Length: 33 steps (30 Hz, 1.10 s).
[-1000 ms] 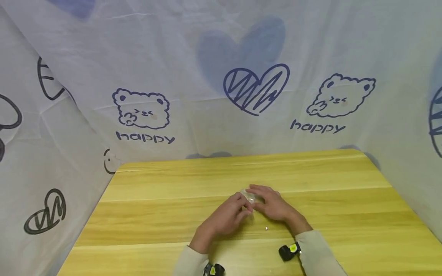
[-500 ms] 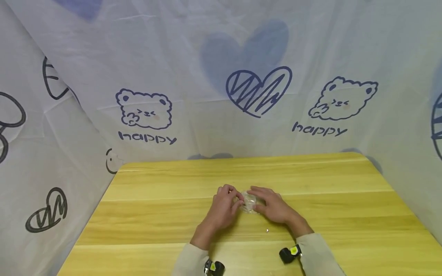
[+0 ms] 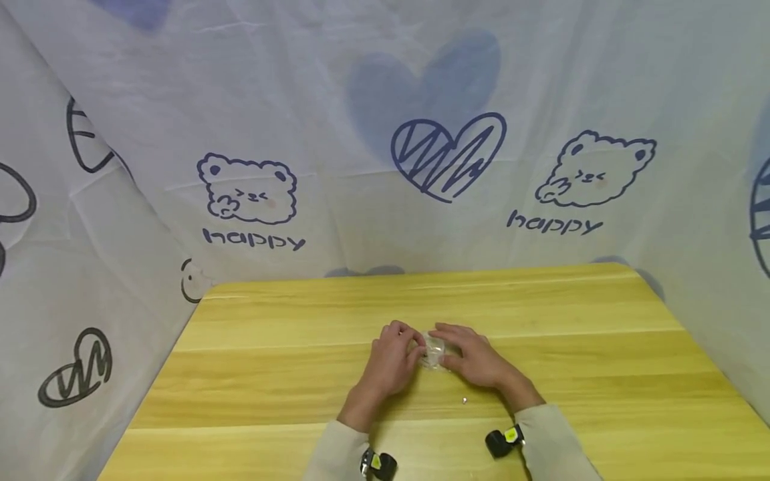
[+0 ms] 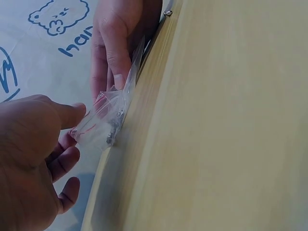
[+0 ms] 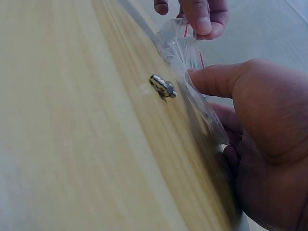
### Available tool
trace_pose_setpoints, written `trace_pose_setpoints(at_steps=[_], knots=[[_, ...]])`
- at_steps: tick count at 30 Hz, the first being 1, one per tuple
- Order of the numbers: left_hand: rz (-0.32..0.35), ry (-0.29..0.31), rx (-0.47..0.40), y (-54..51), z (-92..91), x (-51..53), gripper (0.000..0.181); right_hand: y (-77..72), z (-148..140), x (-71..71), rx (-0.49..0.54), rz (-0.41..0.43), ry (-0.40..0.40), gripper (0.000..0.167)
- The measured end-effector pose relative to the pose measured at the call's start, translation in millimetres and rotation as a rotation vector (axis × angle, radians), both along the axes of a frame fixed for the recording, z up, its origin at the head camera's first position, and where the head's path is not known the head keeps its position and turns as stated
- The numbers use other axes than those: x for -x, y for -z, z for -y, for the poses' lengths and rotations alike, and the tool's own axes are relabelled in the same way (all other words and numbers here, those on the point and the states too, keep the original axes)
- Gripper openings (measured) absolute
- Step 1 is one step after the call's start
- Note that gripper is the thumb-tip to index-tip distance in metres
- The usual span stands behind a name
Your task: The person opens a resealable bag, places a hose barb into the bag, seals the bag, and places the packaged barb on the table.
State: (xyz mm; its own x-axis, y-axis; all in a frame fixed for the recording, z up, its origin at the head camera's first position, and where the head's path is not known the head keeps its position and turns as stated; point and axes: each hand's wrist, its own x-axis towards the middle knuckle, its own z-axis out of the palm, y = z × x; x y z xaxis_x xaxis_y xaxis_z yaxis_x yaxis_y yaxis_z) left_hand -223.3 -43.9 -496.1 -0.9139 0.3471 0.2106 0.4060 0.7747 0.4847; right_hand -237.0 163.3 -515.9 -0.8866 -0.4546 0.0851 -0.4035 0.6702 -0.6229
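A small clear zip bag (image 3: 434, 352) with a red strip along its mouth lies between my two hands, low over the tabletop. Small dark metal pieces (image 4: 114, 126) show inside it in the left wrist view. With thumb and fingers, my left hand (image 3: 391, 359) pinches the bag at its mouth. My right hand (image 3: 479, 357) holds the bag's other side, the thumb on one face and fingers behind it, as the right wrist view shows. A small shiny metal fitting (image 5: 163, 86), stepped in shape, lies loose on the table near the bag.
The wood-grain table (image 3: 271, 374) extends around both hands. Behind it hangs a pale cloth (image 3: 337, 220) printed with bears and hearts. Each wrist wears a black camera (image 3: 504, 441).
My left hand has drawn back to the left and its fingers have shifted on the bag's mouth, baring more of the bag. The right hand has stayed nearly still.
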Motion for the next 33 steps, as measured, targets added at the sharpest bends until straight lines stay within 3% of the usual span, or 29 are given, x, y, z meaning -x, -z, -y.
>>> trace_pose_setpoints(at_steps=[7, 15, 28, 33], knots=[[0.020, -0.004, -0.024, -1.9, 0.3, -1.5, 0.009, -1.0, 0.4, 0.5, -0.010, 0.010, 0.002, 0.048], [-0.012, 0.024, -0.026, -5.6, -1.9, -10.0, 0.006, -1.8, 0.1, 0.0, -0.009, 0.016, 0.009, 0.048], [-0.016, 0.182, -0.046, -6.1, -9.6, -19.2, 0.005, -0.7, -0.9, -0.8, 0.009, -0.013, -0.002, 0.048], [0.069, 0.257, -0.056, -5.6, -12.8, -22.4, 0.006, -0.3, -1.1, -1.2, 0.000, -0.002, -0.002, 0.049]])
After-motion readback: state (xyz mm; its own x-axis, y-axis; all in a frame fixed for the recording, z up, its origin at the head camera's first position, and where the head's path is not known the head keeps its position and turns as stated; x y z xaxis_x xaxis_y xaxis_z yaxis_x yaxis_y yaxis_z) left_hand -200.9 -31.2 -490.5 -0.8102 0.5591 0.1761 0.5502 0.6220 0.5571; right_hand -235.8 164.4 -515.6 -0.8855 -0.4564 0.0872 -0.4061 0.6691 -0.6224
